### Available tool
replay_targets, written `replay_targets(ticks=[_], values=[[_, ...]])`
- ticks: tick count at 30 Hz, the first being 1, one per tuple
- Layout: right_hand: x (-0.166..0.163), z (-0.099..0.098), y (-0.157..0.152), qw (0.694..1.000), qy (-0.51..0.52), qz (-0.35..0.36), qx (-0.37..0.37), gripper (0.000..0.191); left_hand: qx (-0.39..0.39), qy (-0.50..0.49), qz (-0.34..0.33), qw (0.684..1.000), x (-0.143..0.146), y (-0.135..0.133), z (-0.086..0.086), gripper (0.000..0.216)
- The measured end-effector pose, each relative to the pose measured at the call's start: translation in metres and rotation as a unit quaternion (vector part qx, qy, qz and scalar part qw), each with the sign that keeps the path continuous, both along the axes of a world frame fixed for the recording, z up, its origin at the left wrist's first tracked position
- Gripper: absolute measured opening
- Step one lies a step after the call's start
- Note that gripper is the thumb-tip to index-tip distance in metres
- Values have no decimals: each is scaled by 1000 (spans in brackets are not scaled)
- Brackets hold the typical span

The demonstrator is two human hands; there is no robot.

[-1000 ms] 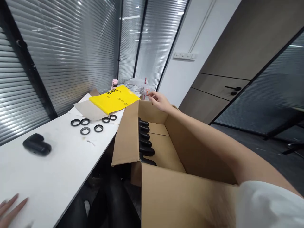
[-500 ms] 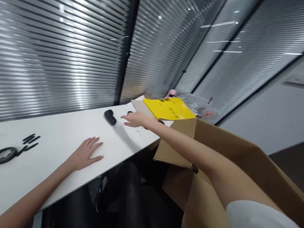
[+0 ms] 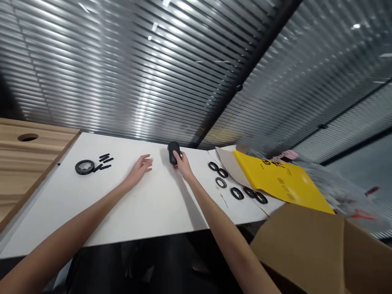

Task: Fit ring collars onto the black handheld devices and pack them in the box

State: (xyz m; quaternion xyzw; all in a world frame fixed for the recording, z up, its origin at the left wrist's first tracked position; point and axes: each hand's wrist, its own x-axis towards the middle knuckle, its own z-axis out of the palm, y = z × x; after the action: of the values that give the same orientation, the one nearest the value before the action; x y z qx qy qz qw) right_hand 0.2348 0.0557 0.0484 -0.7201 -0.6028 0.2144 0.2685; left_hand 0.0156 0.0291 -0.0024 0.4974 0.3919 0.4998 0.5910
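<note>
My right hand [image 3: 184,166] is closed on a black, rounded, L-shaped device [image 3: 173,149] at the far side of the white table [image 3: 147,208]. Its exact kind I cannot make out. My left hand [image 3: 139,171] is open over the table, fingers apart and slightly bent, holding nothing. Left of it lie a black ring [image 3: 85,167] with a notched inner edge and several short black sticks [image 3: 104,157]. To the right of my right hand, several black rings [image 3: 221,182] are spread on the tabletop.
A yellow printed bag [image 3: 275,175] lies on the table's right part, with clear plastic bags behind it. An open cardboard box [image 3: 303,241] stands at the lower right. A wooden panel [image 3: 33,159] adjoins the left end, and a blind-covered glass wall [image 3: 122,81] rises behind.
My right hand has reached the black device and closed on it. My left hand has lifted from its flat rest on the table. The view has swung left.
</note>
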Motion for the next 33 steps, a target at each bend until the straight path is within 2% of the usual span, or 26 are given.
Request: replay_targets(ticks=[2,4,8,11,13,17,21,25,28,33], values=[[-23,-11,8,998,57,23,19,57,-66,-68,40,995,-12,13,6,54],[-45,-22,13,989,130,66,32,60,-90,-112,57,988,-25,21,9,63],[-71,-40,12,943,256,202,68,64,-51,-104,79,990,-42,30,11,84],[-73,-45,6,927,259,259,79,56,-20,-68,89,994,-45,34,8,76],[-71,-45,2,925,260,267,68,56,-3,-66,97,993,-43,35,6,69],[-65,-44,0,919,263,288,59,56,8,-64,113,991,-40,34,5,70],[-63,-45,0,899,281,333,48,55,1,-44,145,988,-40,34,5,70],[-60,-48,5,880,306,360,41,64,-5,-44,165,985,-41,37,5,68],[-58,-50,7,874,320,364,40,67,-6,-53,168,984,-42,39,4,67],[-59,-50,5,880,323,346,38,60,1,-45,155,987,-42,39,3,67]])
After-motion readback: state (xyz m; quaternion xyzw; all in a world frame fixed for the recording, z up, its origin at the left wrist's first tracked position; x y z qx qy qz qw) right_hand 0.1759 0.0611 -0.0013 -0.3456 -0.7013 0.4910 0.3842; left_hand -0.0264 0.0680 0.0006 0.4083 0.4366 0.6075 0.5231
